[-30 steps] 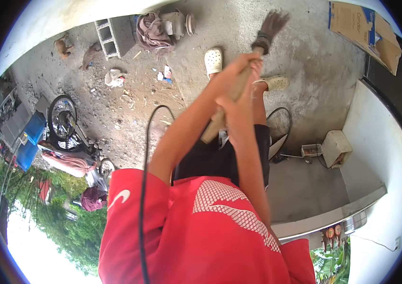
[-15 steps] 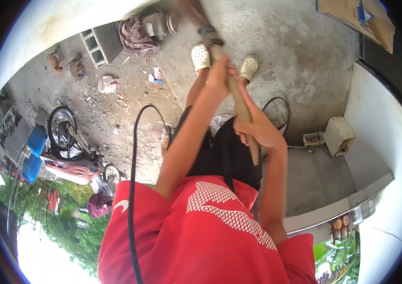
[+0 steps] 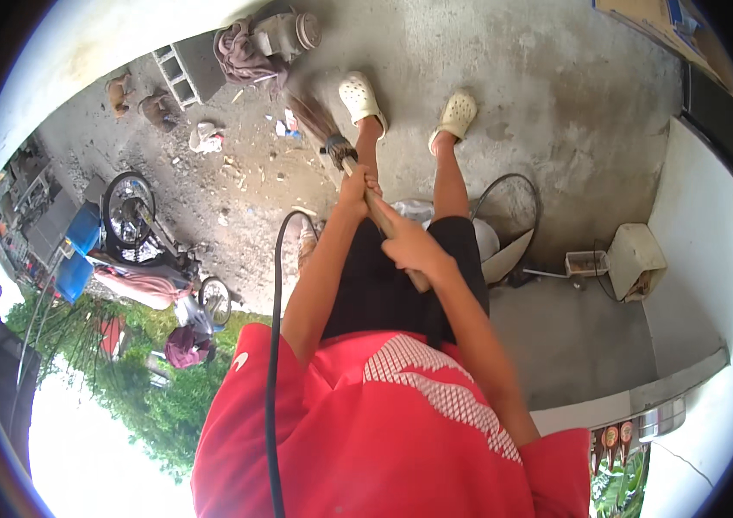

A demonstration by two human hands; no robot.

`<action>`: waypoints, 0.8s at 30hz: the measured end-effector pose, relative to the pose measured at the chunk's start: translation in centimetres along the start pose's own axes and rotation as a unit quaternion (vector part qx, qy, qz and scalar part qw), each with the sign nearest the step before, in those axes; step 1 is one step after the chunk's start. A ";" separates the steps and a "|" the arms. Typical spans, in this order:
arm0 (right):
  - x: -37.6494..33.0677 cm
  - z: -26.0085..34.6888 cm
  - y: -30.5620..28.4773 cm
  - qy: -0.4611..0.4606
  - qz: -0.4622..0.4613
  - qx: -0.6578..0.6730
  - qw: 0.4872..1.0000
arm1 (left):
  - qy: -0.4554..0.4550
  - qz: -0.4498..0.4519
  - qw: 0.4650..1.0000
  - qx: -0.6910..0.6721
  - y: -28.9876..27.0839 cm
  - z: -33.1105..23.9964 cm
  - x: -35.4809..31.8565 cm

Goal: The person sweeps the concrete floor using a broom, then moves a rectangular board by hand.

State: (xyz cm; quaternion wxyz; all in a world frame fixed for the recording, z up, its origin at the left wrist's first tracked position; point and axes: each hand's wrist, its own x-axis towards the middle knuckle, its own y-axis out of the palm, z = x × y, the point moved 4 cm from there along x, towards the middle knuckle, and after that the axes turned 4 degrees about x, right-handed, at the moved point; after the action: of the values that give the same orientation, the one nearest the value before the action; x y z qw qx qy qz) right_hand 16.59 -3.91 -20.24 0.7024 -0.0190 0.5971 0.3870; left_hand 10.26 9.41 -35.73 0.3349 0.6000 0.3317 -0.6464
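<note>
Both my hands are wrapped round the wooden handle of a broom [image 3: 382, 214], which slants across my front. My left hand [image 3: 355, 190] grips it higher up, close to a dark binding. Lower down, toward the handle's end, my right hand [image 3: 415, 245] is closed round it. Brown bristles [image 3: 311, 115] fan out past the binding, over the dirt-strewn floor just left of my left clog [image 3: 360, 101]. Whether the bristle tips touch the floor I cannot tell.
Scattered debris and a white crumpled bag [image 3: 206, 137] lie to the left, near two brown animals [image 3: 156, 112]. A hollow block [image 3: 178, 79] and a draped cloth [image 3: 241, 52] stand beyond. A motorcycle [image 3: 138, 224] is at left, a pale bin [image 3: 635, 262] at right.
The broom has swung left and closer to me, its bristles passing from beyond my left clog to beside it. Both hands have moved left with it, still gripping.
</note>
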 end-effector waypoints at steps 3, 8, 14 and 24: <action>-3.9 -0.2 -2.6 -0.017 -0.043 -0.097 0.994 | 0.016 -0.005 0.998 0.062 2.0 4.6 -3.7; -11.2 -1.4 -3.8 0.049 -0.206 -0.109 0.971 | -0.029 0.183 0.983 -0.008 12.3 10.0 -7.4; -4.6 -2.2 2.4 0.013 -0.284 -0.049 0.957 | -0.103 0.227 0.963 0.107 10.0 7.9 -3.5; 6.5 -1.0 18.6 -0.091 -0.038 0.034 0.995 | 0.043 -0.028 0.999 -0.002 -21.1 -5.5 -2.3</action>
State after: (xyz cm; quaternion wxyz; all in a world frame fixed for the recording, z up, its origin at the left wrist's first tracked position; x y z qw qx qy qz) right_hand 5.11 12.01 -17.98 0.7680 0.0177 0.5427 0.3395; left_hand -4.06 25.81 -33.18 0.3034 0.6170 0.3631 -0.6288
